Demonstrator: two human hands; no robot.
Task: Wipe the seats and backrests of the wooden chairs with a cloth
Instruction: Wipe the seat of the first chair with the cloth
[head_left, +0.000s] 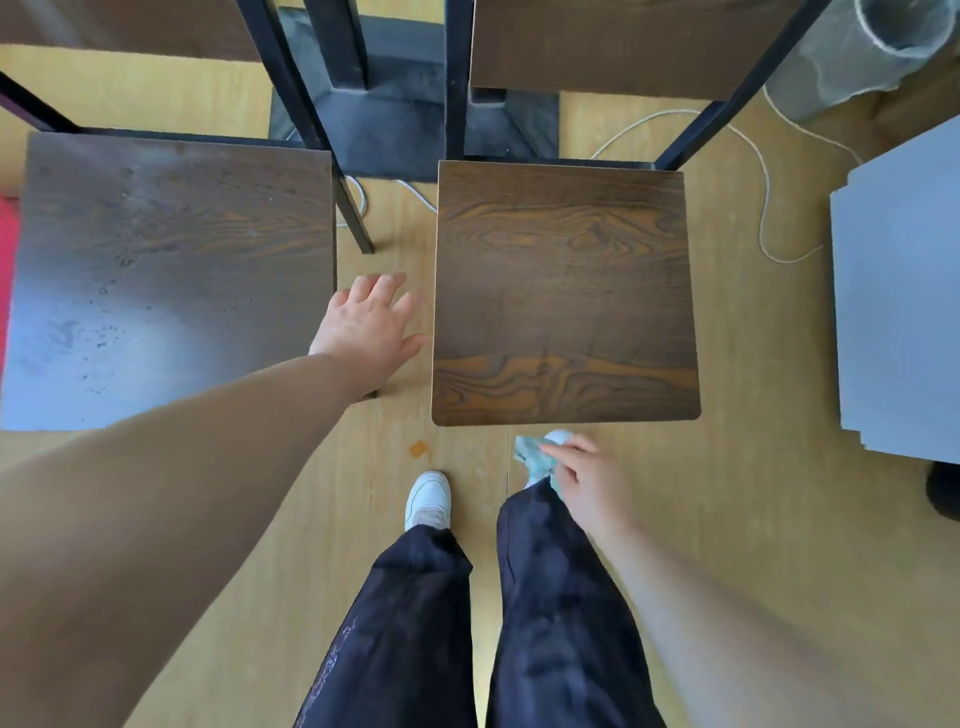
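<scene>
Before 2 chairs, right hand (587, 480) grips cloth (535, 460); left hand (371, 325) spread. Left seat (171, 270) looks spotted, likely unwiped.

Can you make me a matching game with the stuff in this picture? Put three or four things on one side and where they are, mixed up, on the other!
Things:
1. cloth
2. left hand
3. white cable
4. white shoe

Places:
A. over the gap between the two chair seats
B. lying on the floor right of the right chair
C. bunched in the right hand
D. on the floor, under the dark trouser leg

Pairs: 1-C, 2-A, 3-B, 4-D
</scene>
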